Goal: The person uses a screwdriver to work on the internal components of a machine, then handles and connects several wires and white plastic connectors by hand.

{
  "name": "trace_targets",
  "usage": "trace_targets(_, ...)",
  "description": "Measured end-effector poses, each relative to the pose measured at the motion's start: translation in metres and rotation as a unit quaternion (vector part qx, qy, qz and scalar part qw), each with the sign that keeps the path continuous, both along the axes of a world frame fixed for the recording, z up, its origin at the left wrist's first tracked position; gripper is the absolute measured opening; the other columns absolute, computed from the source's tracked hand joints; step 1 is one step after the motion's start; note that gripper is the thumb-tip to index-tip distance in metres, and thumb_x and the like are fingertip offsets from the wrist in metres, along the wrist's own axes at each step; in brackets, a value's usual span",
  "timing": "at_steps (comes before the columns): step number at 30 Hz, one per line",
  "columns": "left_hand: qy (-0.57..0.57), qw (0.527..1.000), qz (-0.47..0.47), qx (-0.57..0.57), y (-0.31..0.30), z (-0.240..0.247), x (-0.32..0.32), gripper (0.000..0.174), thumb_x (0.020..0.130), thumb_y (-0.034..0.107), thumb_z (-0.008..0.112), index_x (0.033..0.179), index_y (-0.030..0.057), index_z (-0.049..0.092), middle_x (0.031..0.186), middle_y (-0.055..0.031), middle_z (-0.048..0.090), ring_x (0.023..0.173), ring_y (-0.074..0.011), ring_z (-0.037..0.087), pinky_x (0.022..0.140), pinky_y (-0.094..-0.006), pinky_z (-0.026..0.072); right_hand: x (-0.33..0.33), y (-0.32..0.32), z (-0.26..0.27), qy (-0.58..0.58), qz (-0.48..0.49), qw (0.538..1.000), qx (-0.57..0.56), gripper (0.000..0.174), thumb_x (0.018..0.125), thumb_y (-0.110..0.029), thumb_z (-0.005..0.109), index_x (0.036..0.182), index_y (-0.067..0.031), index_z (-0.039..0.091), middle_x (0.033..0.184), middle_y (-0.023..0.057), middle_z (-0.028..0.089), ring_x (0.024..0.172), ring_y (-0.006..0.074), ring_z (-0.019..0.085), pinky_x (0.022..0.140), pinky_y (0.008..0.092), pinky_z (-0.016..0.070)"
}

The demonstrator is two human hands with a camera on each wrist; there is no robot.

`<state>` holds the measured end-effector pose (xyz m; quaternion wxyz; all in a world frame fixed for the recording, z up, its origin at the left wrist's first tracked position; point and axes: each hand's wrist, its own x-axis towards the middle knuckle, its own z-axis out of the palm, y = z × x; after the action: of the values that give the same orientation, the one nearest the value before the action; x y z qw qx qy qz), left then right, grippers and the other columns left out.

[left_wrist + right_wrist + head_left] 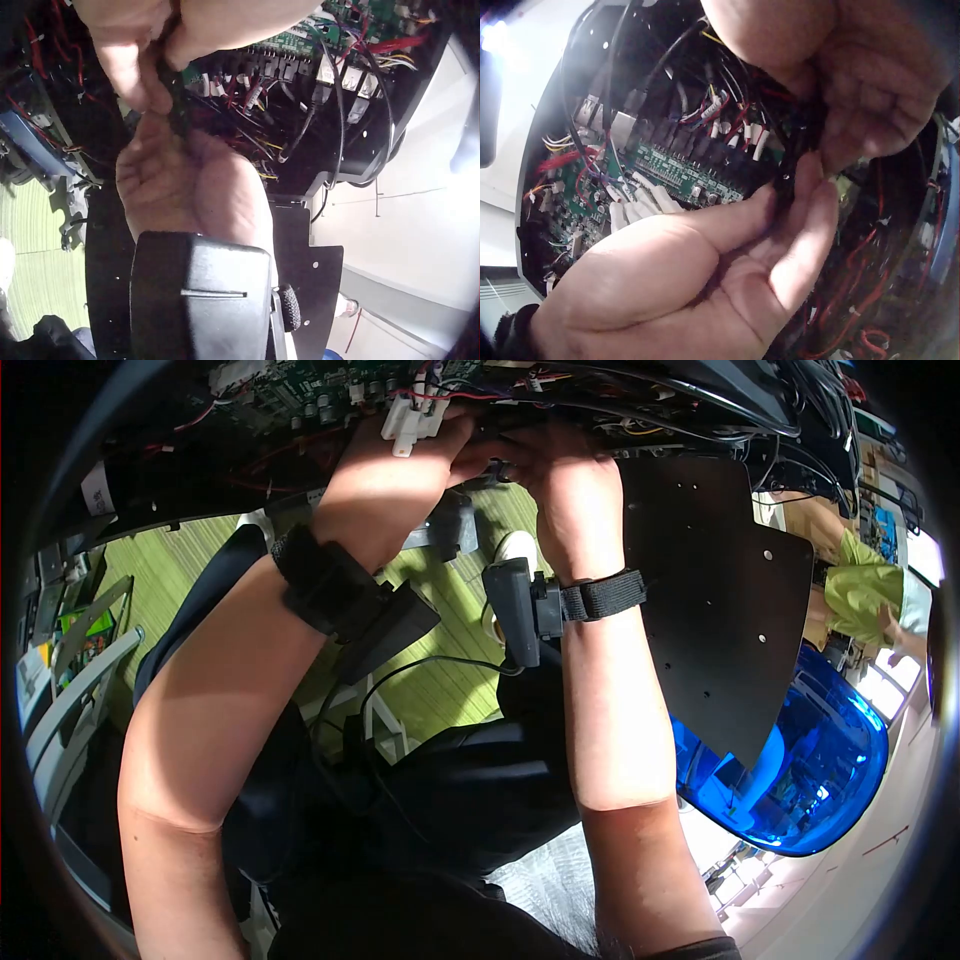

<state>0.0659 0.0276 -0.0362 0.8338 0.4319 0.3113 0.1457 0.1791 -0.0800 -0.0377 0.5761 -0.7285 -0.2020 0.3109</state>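
Observation:
Both hands meet under the edge of an opened black housing full of electronics. My left hand pinches a small dark, narrow piece between thumb and fingers in the right wrist view. From the other side, my right hand grips it with curled fingers, palm facing the left wrist camera. Seen from the left wrist, the same dark piece runs between the two hands; its kind cannot be told. White connectors with thin wires sit just above the left hand.
A green circuit board with plugs, black cables and red wires surrounds the hands. To the right hangs a black panel beside a glossy blue shell. Another person stands at far right. Grey chair frames are at left.

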Motion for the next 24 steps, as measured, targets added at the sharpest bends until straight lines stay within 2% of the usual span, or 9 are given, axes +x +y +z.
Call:
trace_targets(2,0.011,1.000,0.001,0.009,0.000,0.002,-0.001,0.028,0.093,0.008,0.050,0.118,-0.0041,0.051,0.114,-0.0160,0.057,0.101,-0.0256,0.060,0.090,-0.0339,0.0506,-0.001,0.001,0.004,0.107,-0.031,0.993,0.029,0.023,0.093,-0.013,0.043,0.109,0.0013,0.052,0.098,0.0153,0.063,0.084,0.0242,0.065,0.068,0.0291,0.0494)
trace_targets(5,0.011,1.000,0.006,-0.003,0.000,0.001,0.000,0.027,0.093,0.008,0.050,0.117,-0.0042,0.051,0.114,-0.0161,0.057,0.101,-0.0255,0.060,0.089,-0.0338,0.0508,-0.004,0.003,0.009,0.118,-0.048,0.991,0.032,0.023,0.092,-0.012,0.043,0.107,0.0019,0.052,0.096,0.0155,0.063,0.083,0.0244,0.065,0.068,0.0291,0.0490)
trace_targets(15,0.022,1.000,0.002,0.007,0.000,0.005,0.000,0.025,0.093,0.008,0.049,0.116,-0.0034,0.051,0.112,-0.0156,0.058,0.101,-0.0259,0.060,0.089,-0.0337,0.0515,-0.007,0.005,0.011,0.120,-0.070,0.990,0.027,0.022,0.091,-0.012,0.043,0.105,0.0031,0.052,0.097,0.0176,0.062,0.084,0.0254,0.065,0.068,0.0300,0.0493)
trace_targets(18,0.012,1.000,0.013,0.001,-0.001,0.006,-0.001,0.025,0.093,0.009,0.049,0.115,-0.0031,0.052,0.112,-0.0146,0.058,0.100,-0.0256,0.060,0.088,-0.0335,0.0515,-0.006,0.004,0.009,0.130,-0.047,0.990,0.039,0.021,0.089,-0.007,0.044,0.104,0.0048,0.052,0.098,0.0183,0.062,0.087,0.0265,0.065,0.071,0.0312,0.0502)
trace_targets(20,-0.002,1.000,0.000,-0.001,0.000,0.008,-0.002,0.025,0.093,0.009,0.050,0.114,-0.0034,0.052,0.111,-0.0144,0.058,0.101,-0.0251,0.060,0.088,-0.0333,0.0514,-0.003,0.003,0.007,0.088,-0.017,0.996,0.023,0.020,0.087,-0.001,0.043,0.103,0.0066,0.053,0.099,0.0180,0.062,0.089,0.0276,0.064,0.073,0.0309,0.0507)
trace_targets(22,0.004,1.000,-0.003,0.005,0.000,0.009,-0.003,0.025,0.093,0.009,0.049,0.115,-0.0034,0.052,0.111,-0.0145,0.058,0.101,-0.0248,0.060,0.088,-0.0326,0.0513,-0.003,0.004,0.010,0.121,-0.039,0.991,0.032,0.021,0.085,0.004,0.044,0.103,0.0076,0.053,0.101,0.0164,0.062,0.089,0.0260,0.064,0.074,0.0299,0.0507)
trace_targets(24,0.011,1.000,-0.007,0.010,0.001,0.008,-0.004,0.025,0.093,0.009,0.049,0.115,-0.0034,0.051,0.111,-0.0147,0.058,0.101,-0.0244,0.060,0.088,-0.0320,0.0511,-0.006,0.004,0.013,0.086,-0.041,0.995,-0.017,0.024,0.081,0.008,0.047,0.103,0.0063,0.056,0.099,0.0143,0.063,0.088,0.0229,0.064,0.074,0.0285,0.0505)
